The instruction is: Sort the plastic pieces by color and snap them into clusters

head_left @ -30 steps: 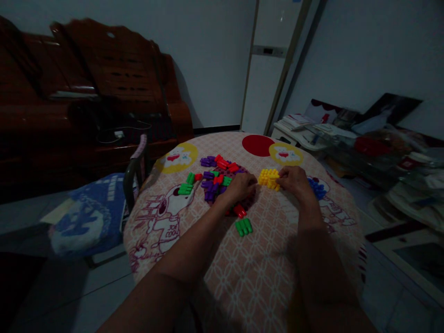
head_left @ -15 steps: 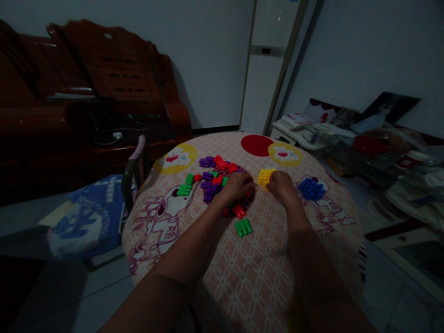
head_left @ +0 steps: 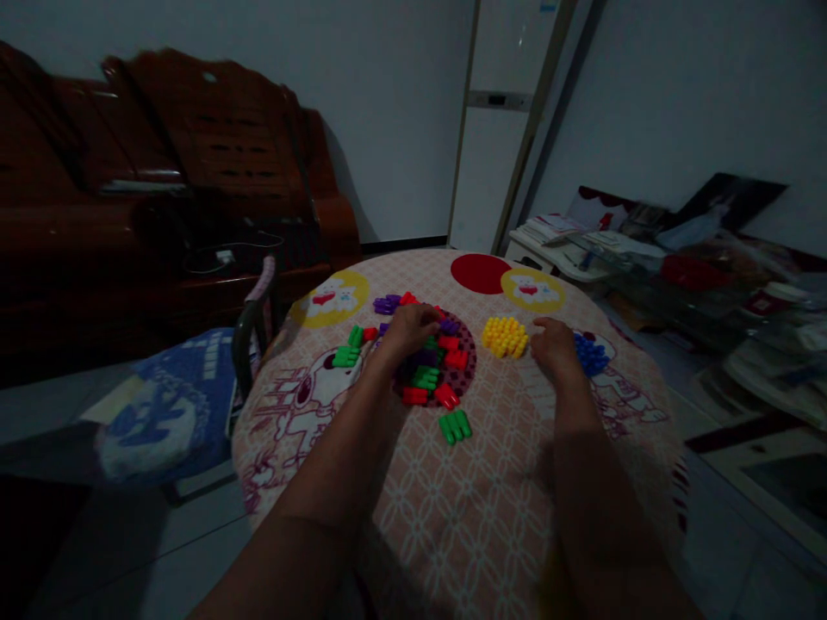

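My left hand point(head_left: 412, 331) hovers over a mixed pile of plastic toy blocks, its fingers bent and a little apart. Just beyond its fingertips lies a purple block point(head_left: 448, 326). Red blocks point(head_left: 456, 359) and a green block point(head_left: 425, 377) show around it; the hand covers part of the pile. My right hand point(head_left: 554, 347) is loosely open, between a cluster of yellow blocks point(head_left: 505, 337) and a cluster of blue blocks point(head_left: 590, 354). It is apart from the yellow ones, and nothing shows in its fingers.
The round table has a patterned cloth point(head_left: 478, 491). A green block point(head_left: 456, 426) lies nearer me, and other green blocks point(head_left: 347, 356) lie left of the pile. A chair point(head_left: 174, 405) stands at the left; a cluttered glass-topped cabinet point(head_left: 652, 275) stands at the right.
My left hand has moved left and slightly away from me, uncovering red and purple blocks. My right hand has left the yellow blocks and moved right, towards the blue cluster.
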`<action>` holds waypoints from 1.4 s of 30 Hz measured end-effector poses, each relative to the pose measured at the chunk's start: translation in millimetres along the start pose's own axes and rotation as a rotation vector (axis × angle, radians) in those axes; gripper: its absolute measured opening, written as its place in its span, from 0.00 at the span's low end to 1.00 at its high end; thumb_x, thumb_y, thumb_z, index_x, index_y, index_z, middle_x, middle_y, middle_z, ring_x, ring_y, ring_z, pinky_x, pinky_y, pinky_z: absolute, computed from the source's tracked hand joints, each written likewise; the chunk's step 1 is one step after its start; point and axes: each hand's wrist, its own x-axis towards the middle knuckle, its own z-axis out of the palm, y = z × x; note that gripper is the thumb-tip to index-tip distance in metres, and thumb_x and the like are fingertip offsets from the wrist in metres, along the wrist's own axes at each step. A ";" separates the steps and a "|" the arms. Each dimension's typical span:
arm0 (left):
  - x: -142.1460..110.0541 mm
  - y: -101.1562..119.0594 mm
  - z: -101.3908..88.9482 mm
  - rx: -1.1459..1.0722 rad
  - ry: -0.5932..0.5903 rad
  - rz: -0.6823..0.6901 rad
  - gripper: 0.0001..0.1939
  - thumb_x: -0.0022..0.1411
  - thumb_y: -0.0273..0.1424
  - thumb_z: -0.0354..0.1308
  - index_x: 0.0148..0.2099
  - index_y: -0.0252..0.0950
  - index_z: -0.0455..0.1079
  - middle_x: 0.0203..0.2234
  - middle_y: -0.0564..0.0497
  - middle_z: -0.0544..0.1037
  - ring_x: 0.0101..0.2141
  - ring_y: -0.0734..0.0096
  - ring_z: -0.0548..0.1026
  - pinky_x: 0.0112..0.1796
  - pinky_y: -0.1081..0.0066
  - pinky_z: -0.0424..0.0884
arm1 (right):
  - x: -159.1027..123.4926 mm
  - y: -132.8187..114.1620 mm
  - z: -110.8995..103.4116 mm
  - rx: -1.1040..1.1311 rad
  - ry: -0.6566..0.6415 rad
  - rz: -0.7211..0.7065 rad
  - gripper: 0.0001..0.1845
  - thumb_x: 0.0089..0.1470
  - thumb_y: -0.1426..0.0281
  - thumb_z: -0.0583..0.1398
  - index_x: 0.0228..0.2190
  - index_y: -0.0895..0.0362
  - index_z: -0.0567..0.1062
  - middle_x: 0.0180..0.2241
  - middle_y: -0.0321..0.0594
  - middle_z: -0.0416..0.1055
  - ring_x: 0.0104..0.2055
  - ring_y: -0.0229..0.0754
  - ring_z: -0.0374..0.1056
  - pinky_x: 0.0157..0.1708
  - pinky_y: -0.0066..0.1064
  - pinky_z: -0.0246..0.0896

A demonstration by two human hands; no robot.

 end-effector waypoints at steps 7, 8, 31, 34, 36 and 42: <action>-6.7 -53.3 -40.7 0.062 0.251 -0.278 0.12 0.55 0.26 0.59 0.42 0.35 0.79 0.34 0.45 0.83 0.37 0.61 0.79 0.42 0.66 0.73 | -2.1 -33.0 0.5 0.205 0.094 -0.033 0.17 0.51 0.68 0.56 0.38 0.61 0.81 0.35 0.49 0.80 0.37 0.50 0.74 0.40 0.37 0.66; -7.3 -57.1 -41.1 0.081 0.265 -0.286 0.12 0.55 0.26 0.59 0.41 0.35 0.79 0.35 0.45 0.83 0.38 0.60 0.79 0.42 0.65 0.72 | -4.2 -41.2 2.5 0.224 0.077 -0.068 0.16 0.52 0.68 0.56 0.37 0.60 0.82 0.35 0.48 0.80 0.37 0.49 0.74 0.39 0.36 0.65; -6.8 -58.6 -23.4 0.181 -0.021 -0.035 0.16 0.57 0.27 0.58 0.48 0.36 0.79 0.44 0.46 0.81 0.47 0.61 0.77 0.50 0.66 0.71 | -40.8 -89.8 60.5 0.390 -0.170 -0.291 0.13 0.57 0.66 0.58 0.38 0.54 0.82 0.35 0.42 0.81 0.36 0.44 0.75 0.37 0.31 0.65; -5.6 -43.6 -11.8 0.192 -0.205 0.101 0.23 0.54 0.24 0.60 0.54 0.37 0.76 0.52 0.46 0.79 0.52 0.60 0.75 0.54 0.66 0.69 | -43.3 -88.8 63.6 0.382 -0.175 -0.315 0.13 0.58 0.66 0.57 0.38 0.55 0.82 0.34 0.42 0.80 0.36 0.44 0.75 0.37 0.31 0.65; -5.0 -36.4 -4.7 0.267 -0.297 0.111 0.25 0.53 0.23 0.61 0.54 0.38 0.75 0.52 0.46 0.78 0.53 0.58 0.74 0.55 0.64 0.68 | -45.1 -87.5 64.6 0.366 -0.163 -0.331 0.13 0.58 0.66 0.57 0.38 0.55 0.81 0.34 0.42 0.80 0.36 0.44 0.75 0.37 0.31 0.65; -5.1 -33.0 -5.2 0.316 -0.321 0.066 0.22 0.51 0.27 0.66 0.50 0.34 0.76 0.48 0.43 0.79 0.48 0.56 0.76 0.49 0.65 0.71 | -48.3 -91.9 66.8 0.236 -0.064 -0.420 0.16 0.62 0.67 0.55 0.45 0.57 0.78 0.43 0.49 0.77 0.46 0.48 0.72 0.48 0.38 0.65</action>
